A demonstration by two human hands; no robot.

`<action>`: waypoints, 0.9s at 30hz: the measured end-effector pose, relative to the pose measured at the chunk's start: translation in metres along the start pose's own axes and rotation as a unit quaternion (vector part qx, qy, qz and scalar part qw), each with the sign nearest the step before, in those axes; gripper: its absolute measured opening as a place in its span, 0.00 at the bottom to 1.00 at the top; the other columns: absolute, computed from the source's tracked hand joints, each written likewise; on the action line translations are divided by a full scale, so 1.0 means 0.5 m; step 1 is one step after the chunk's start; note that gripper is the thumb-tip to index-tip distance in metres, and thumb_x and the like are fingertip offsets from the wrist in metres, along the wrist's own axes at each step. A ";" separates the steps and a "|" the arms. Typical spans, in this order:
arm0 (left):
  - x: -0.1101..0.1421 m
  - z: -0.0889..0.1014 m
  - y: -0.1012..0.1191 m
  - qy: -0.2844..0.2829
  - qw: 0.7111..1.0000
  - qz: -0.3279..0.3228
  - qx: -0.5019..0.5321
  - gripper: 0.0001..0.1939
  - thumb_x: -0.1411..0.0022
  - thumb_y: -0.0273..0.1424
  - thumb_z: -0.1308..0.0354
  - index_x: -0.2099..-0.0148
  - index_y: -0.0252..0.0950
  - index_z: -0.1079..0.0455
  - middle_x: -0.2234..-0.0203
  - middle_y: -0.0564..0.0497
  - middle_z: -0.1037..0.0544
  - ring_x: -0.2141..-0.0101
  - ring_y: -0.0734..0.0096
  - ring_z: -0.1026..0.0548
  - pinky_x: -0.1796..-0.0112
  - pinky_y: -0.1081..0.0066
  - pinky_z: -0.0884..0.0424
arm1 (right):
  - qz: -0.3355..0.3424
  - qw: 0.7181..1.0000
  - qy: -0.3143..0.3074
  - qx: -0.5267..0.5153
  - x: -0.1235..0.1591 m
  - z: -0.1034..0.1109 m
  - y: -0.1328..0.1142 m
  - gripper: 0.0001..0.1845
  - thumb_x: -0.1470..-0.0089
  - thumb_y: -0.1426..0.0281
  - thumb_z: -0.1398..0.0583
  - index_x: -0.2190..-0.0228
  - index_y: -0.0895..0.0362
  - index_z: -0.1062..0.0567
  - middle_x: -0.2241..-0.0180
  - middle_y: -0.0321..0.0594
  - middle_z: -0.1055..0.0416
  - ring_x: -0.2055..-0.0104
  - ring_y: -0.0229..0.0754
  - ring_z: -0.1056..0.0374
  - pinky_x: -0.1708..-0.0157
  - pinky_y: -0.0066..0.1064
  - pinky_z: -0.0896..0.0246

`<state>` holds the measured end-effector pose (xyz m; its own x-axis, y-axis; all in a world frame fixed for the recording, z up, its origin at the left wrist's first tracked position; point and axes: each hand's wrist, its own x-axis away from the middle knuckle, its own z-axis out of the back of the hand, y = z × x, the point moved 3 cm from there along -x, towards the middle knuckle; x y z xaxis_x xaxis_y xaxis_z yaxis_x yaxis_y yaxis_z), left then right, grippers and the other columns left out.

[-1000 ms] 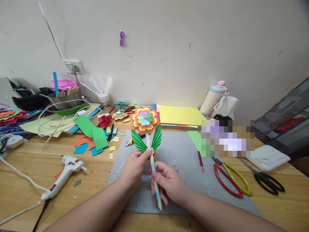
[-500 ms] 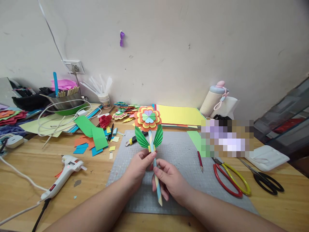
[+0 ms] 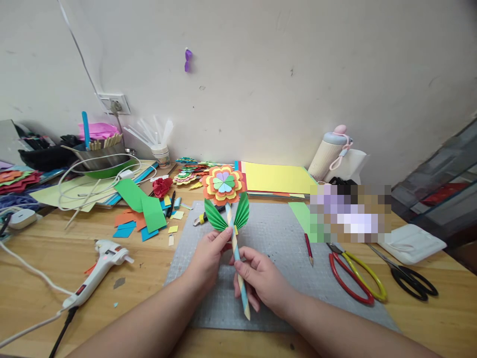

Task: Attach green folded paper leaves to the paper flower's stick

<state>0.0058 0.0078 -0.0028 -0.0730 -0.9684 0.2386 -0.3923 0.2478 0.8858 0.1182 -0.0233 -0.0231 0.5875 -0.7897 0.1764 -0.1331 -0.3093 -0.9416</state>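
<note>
Between my hands is a paper flower [image 3: 224, 185] with layered orange and yellow petals and a centre of lilac, green and blue hearts. Its stem is a rolled paper tube striped blue and cream, tilted with the bloom away from me. Two pleated green leaves [image 3: 216, 216] spread from the stem below the bloom. My left hand [image 3: 210, 256] pinches the stem just under the leaves, thumb on top. Lower down, my right hand [image 3: 259, 276] is closed round the stem, whose pointed end sticks out towards me. The fingers behind the stem are partly hidden.
Underneath lies a grey cutting mat [image 3: 276, 313], with a utility knife [image 3: 203, 219] partly behind the flower. A glue gun [image 3: 97, 273] rests at left near paper scraps [image 3: 154, 214]. At right are a pencil [image 3: 309, 248], red-and-yellow scissors [image 3: 357, 276] and black-handled scissors [image 3: 413, 282].
The flower's bloom and leaves have shifted slightly left and towards me, turning a little. My left hand has moved slightly left with the stem; my right hand stays nearly in place.
</note>
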 end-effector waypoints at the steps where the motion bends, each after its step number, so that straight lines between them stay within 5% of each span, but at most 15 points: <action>1: 0.001 0.000 0.000 0.004 1.000 0.002 0.001 0.16 0.52 0.41 0.36 0.75 0.32 0.30 0.82 0.52 0.29 0.78 0.75 0.32 0.76 0.75 0.40 | -0.001 1.000 -0.005 0.005 0.000 0.000 0.002 0.21 0.48 0.51 0.45 0.66 0.56 0.40 0.82 0.30 0.30 0.94 0.28 0.47 0.95 0.18 0.56; 13: 0.000 0.014 -0.002 0.059 0.996 -0.025 -0.059 0.17 0.53 0.41 0.35 0.78 0.33 0.33 0.80 0.51 0.26 0.76 0.74 0.30 0.74 0.74 0.39 | -0.007 1.000 -0.021 0.015 -0.001 -0.001 0.010 0.20 0.48 0.52 0.45 0.67 0.55 0.42 0.82 0.30 0.30 0.93 0.28 0.45 0.95 0.18 0.55; 27: 0.004 0.006 0.002 0.033 0.999 -0.005 -0.035 0.17 0.53 0.41 0.36 0.78 0.33 0.33 0.86 0.54 0.31 0.82 0.76 0.33 0.77 0.74 0.40 | -0.002 1.000 -0.026 -0.001 0.000 -0.001 0.011 0.18 0.47 0.54 0.45 0.67 0.55 0.41 0.81 0.31 0.29 0.93 0.28 0.45 0.95 0.17 0.54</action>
<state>0.0026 0.0061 -0.0028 -0.0078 -0.9674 0.2531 -0.3276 0.2417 0.9134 0.1169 -0.0252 -0.0282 0.6286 -0.7601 0.1647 -0.1326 -0.3134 -0.9403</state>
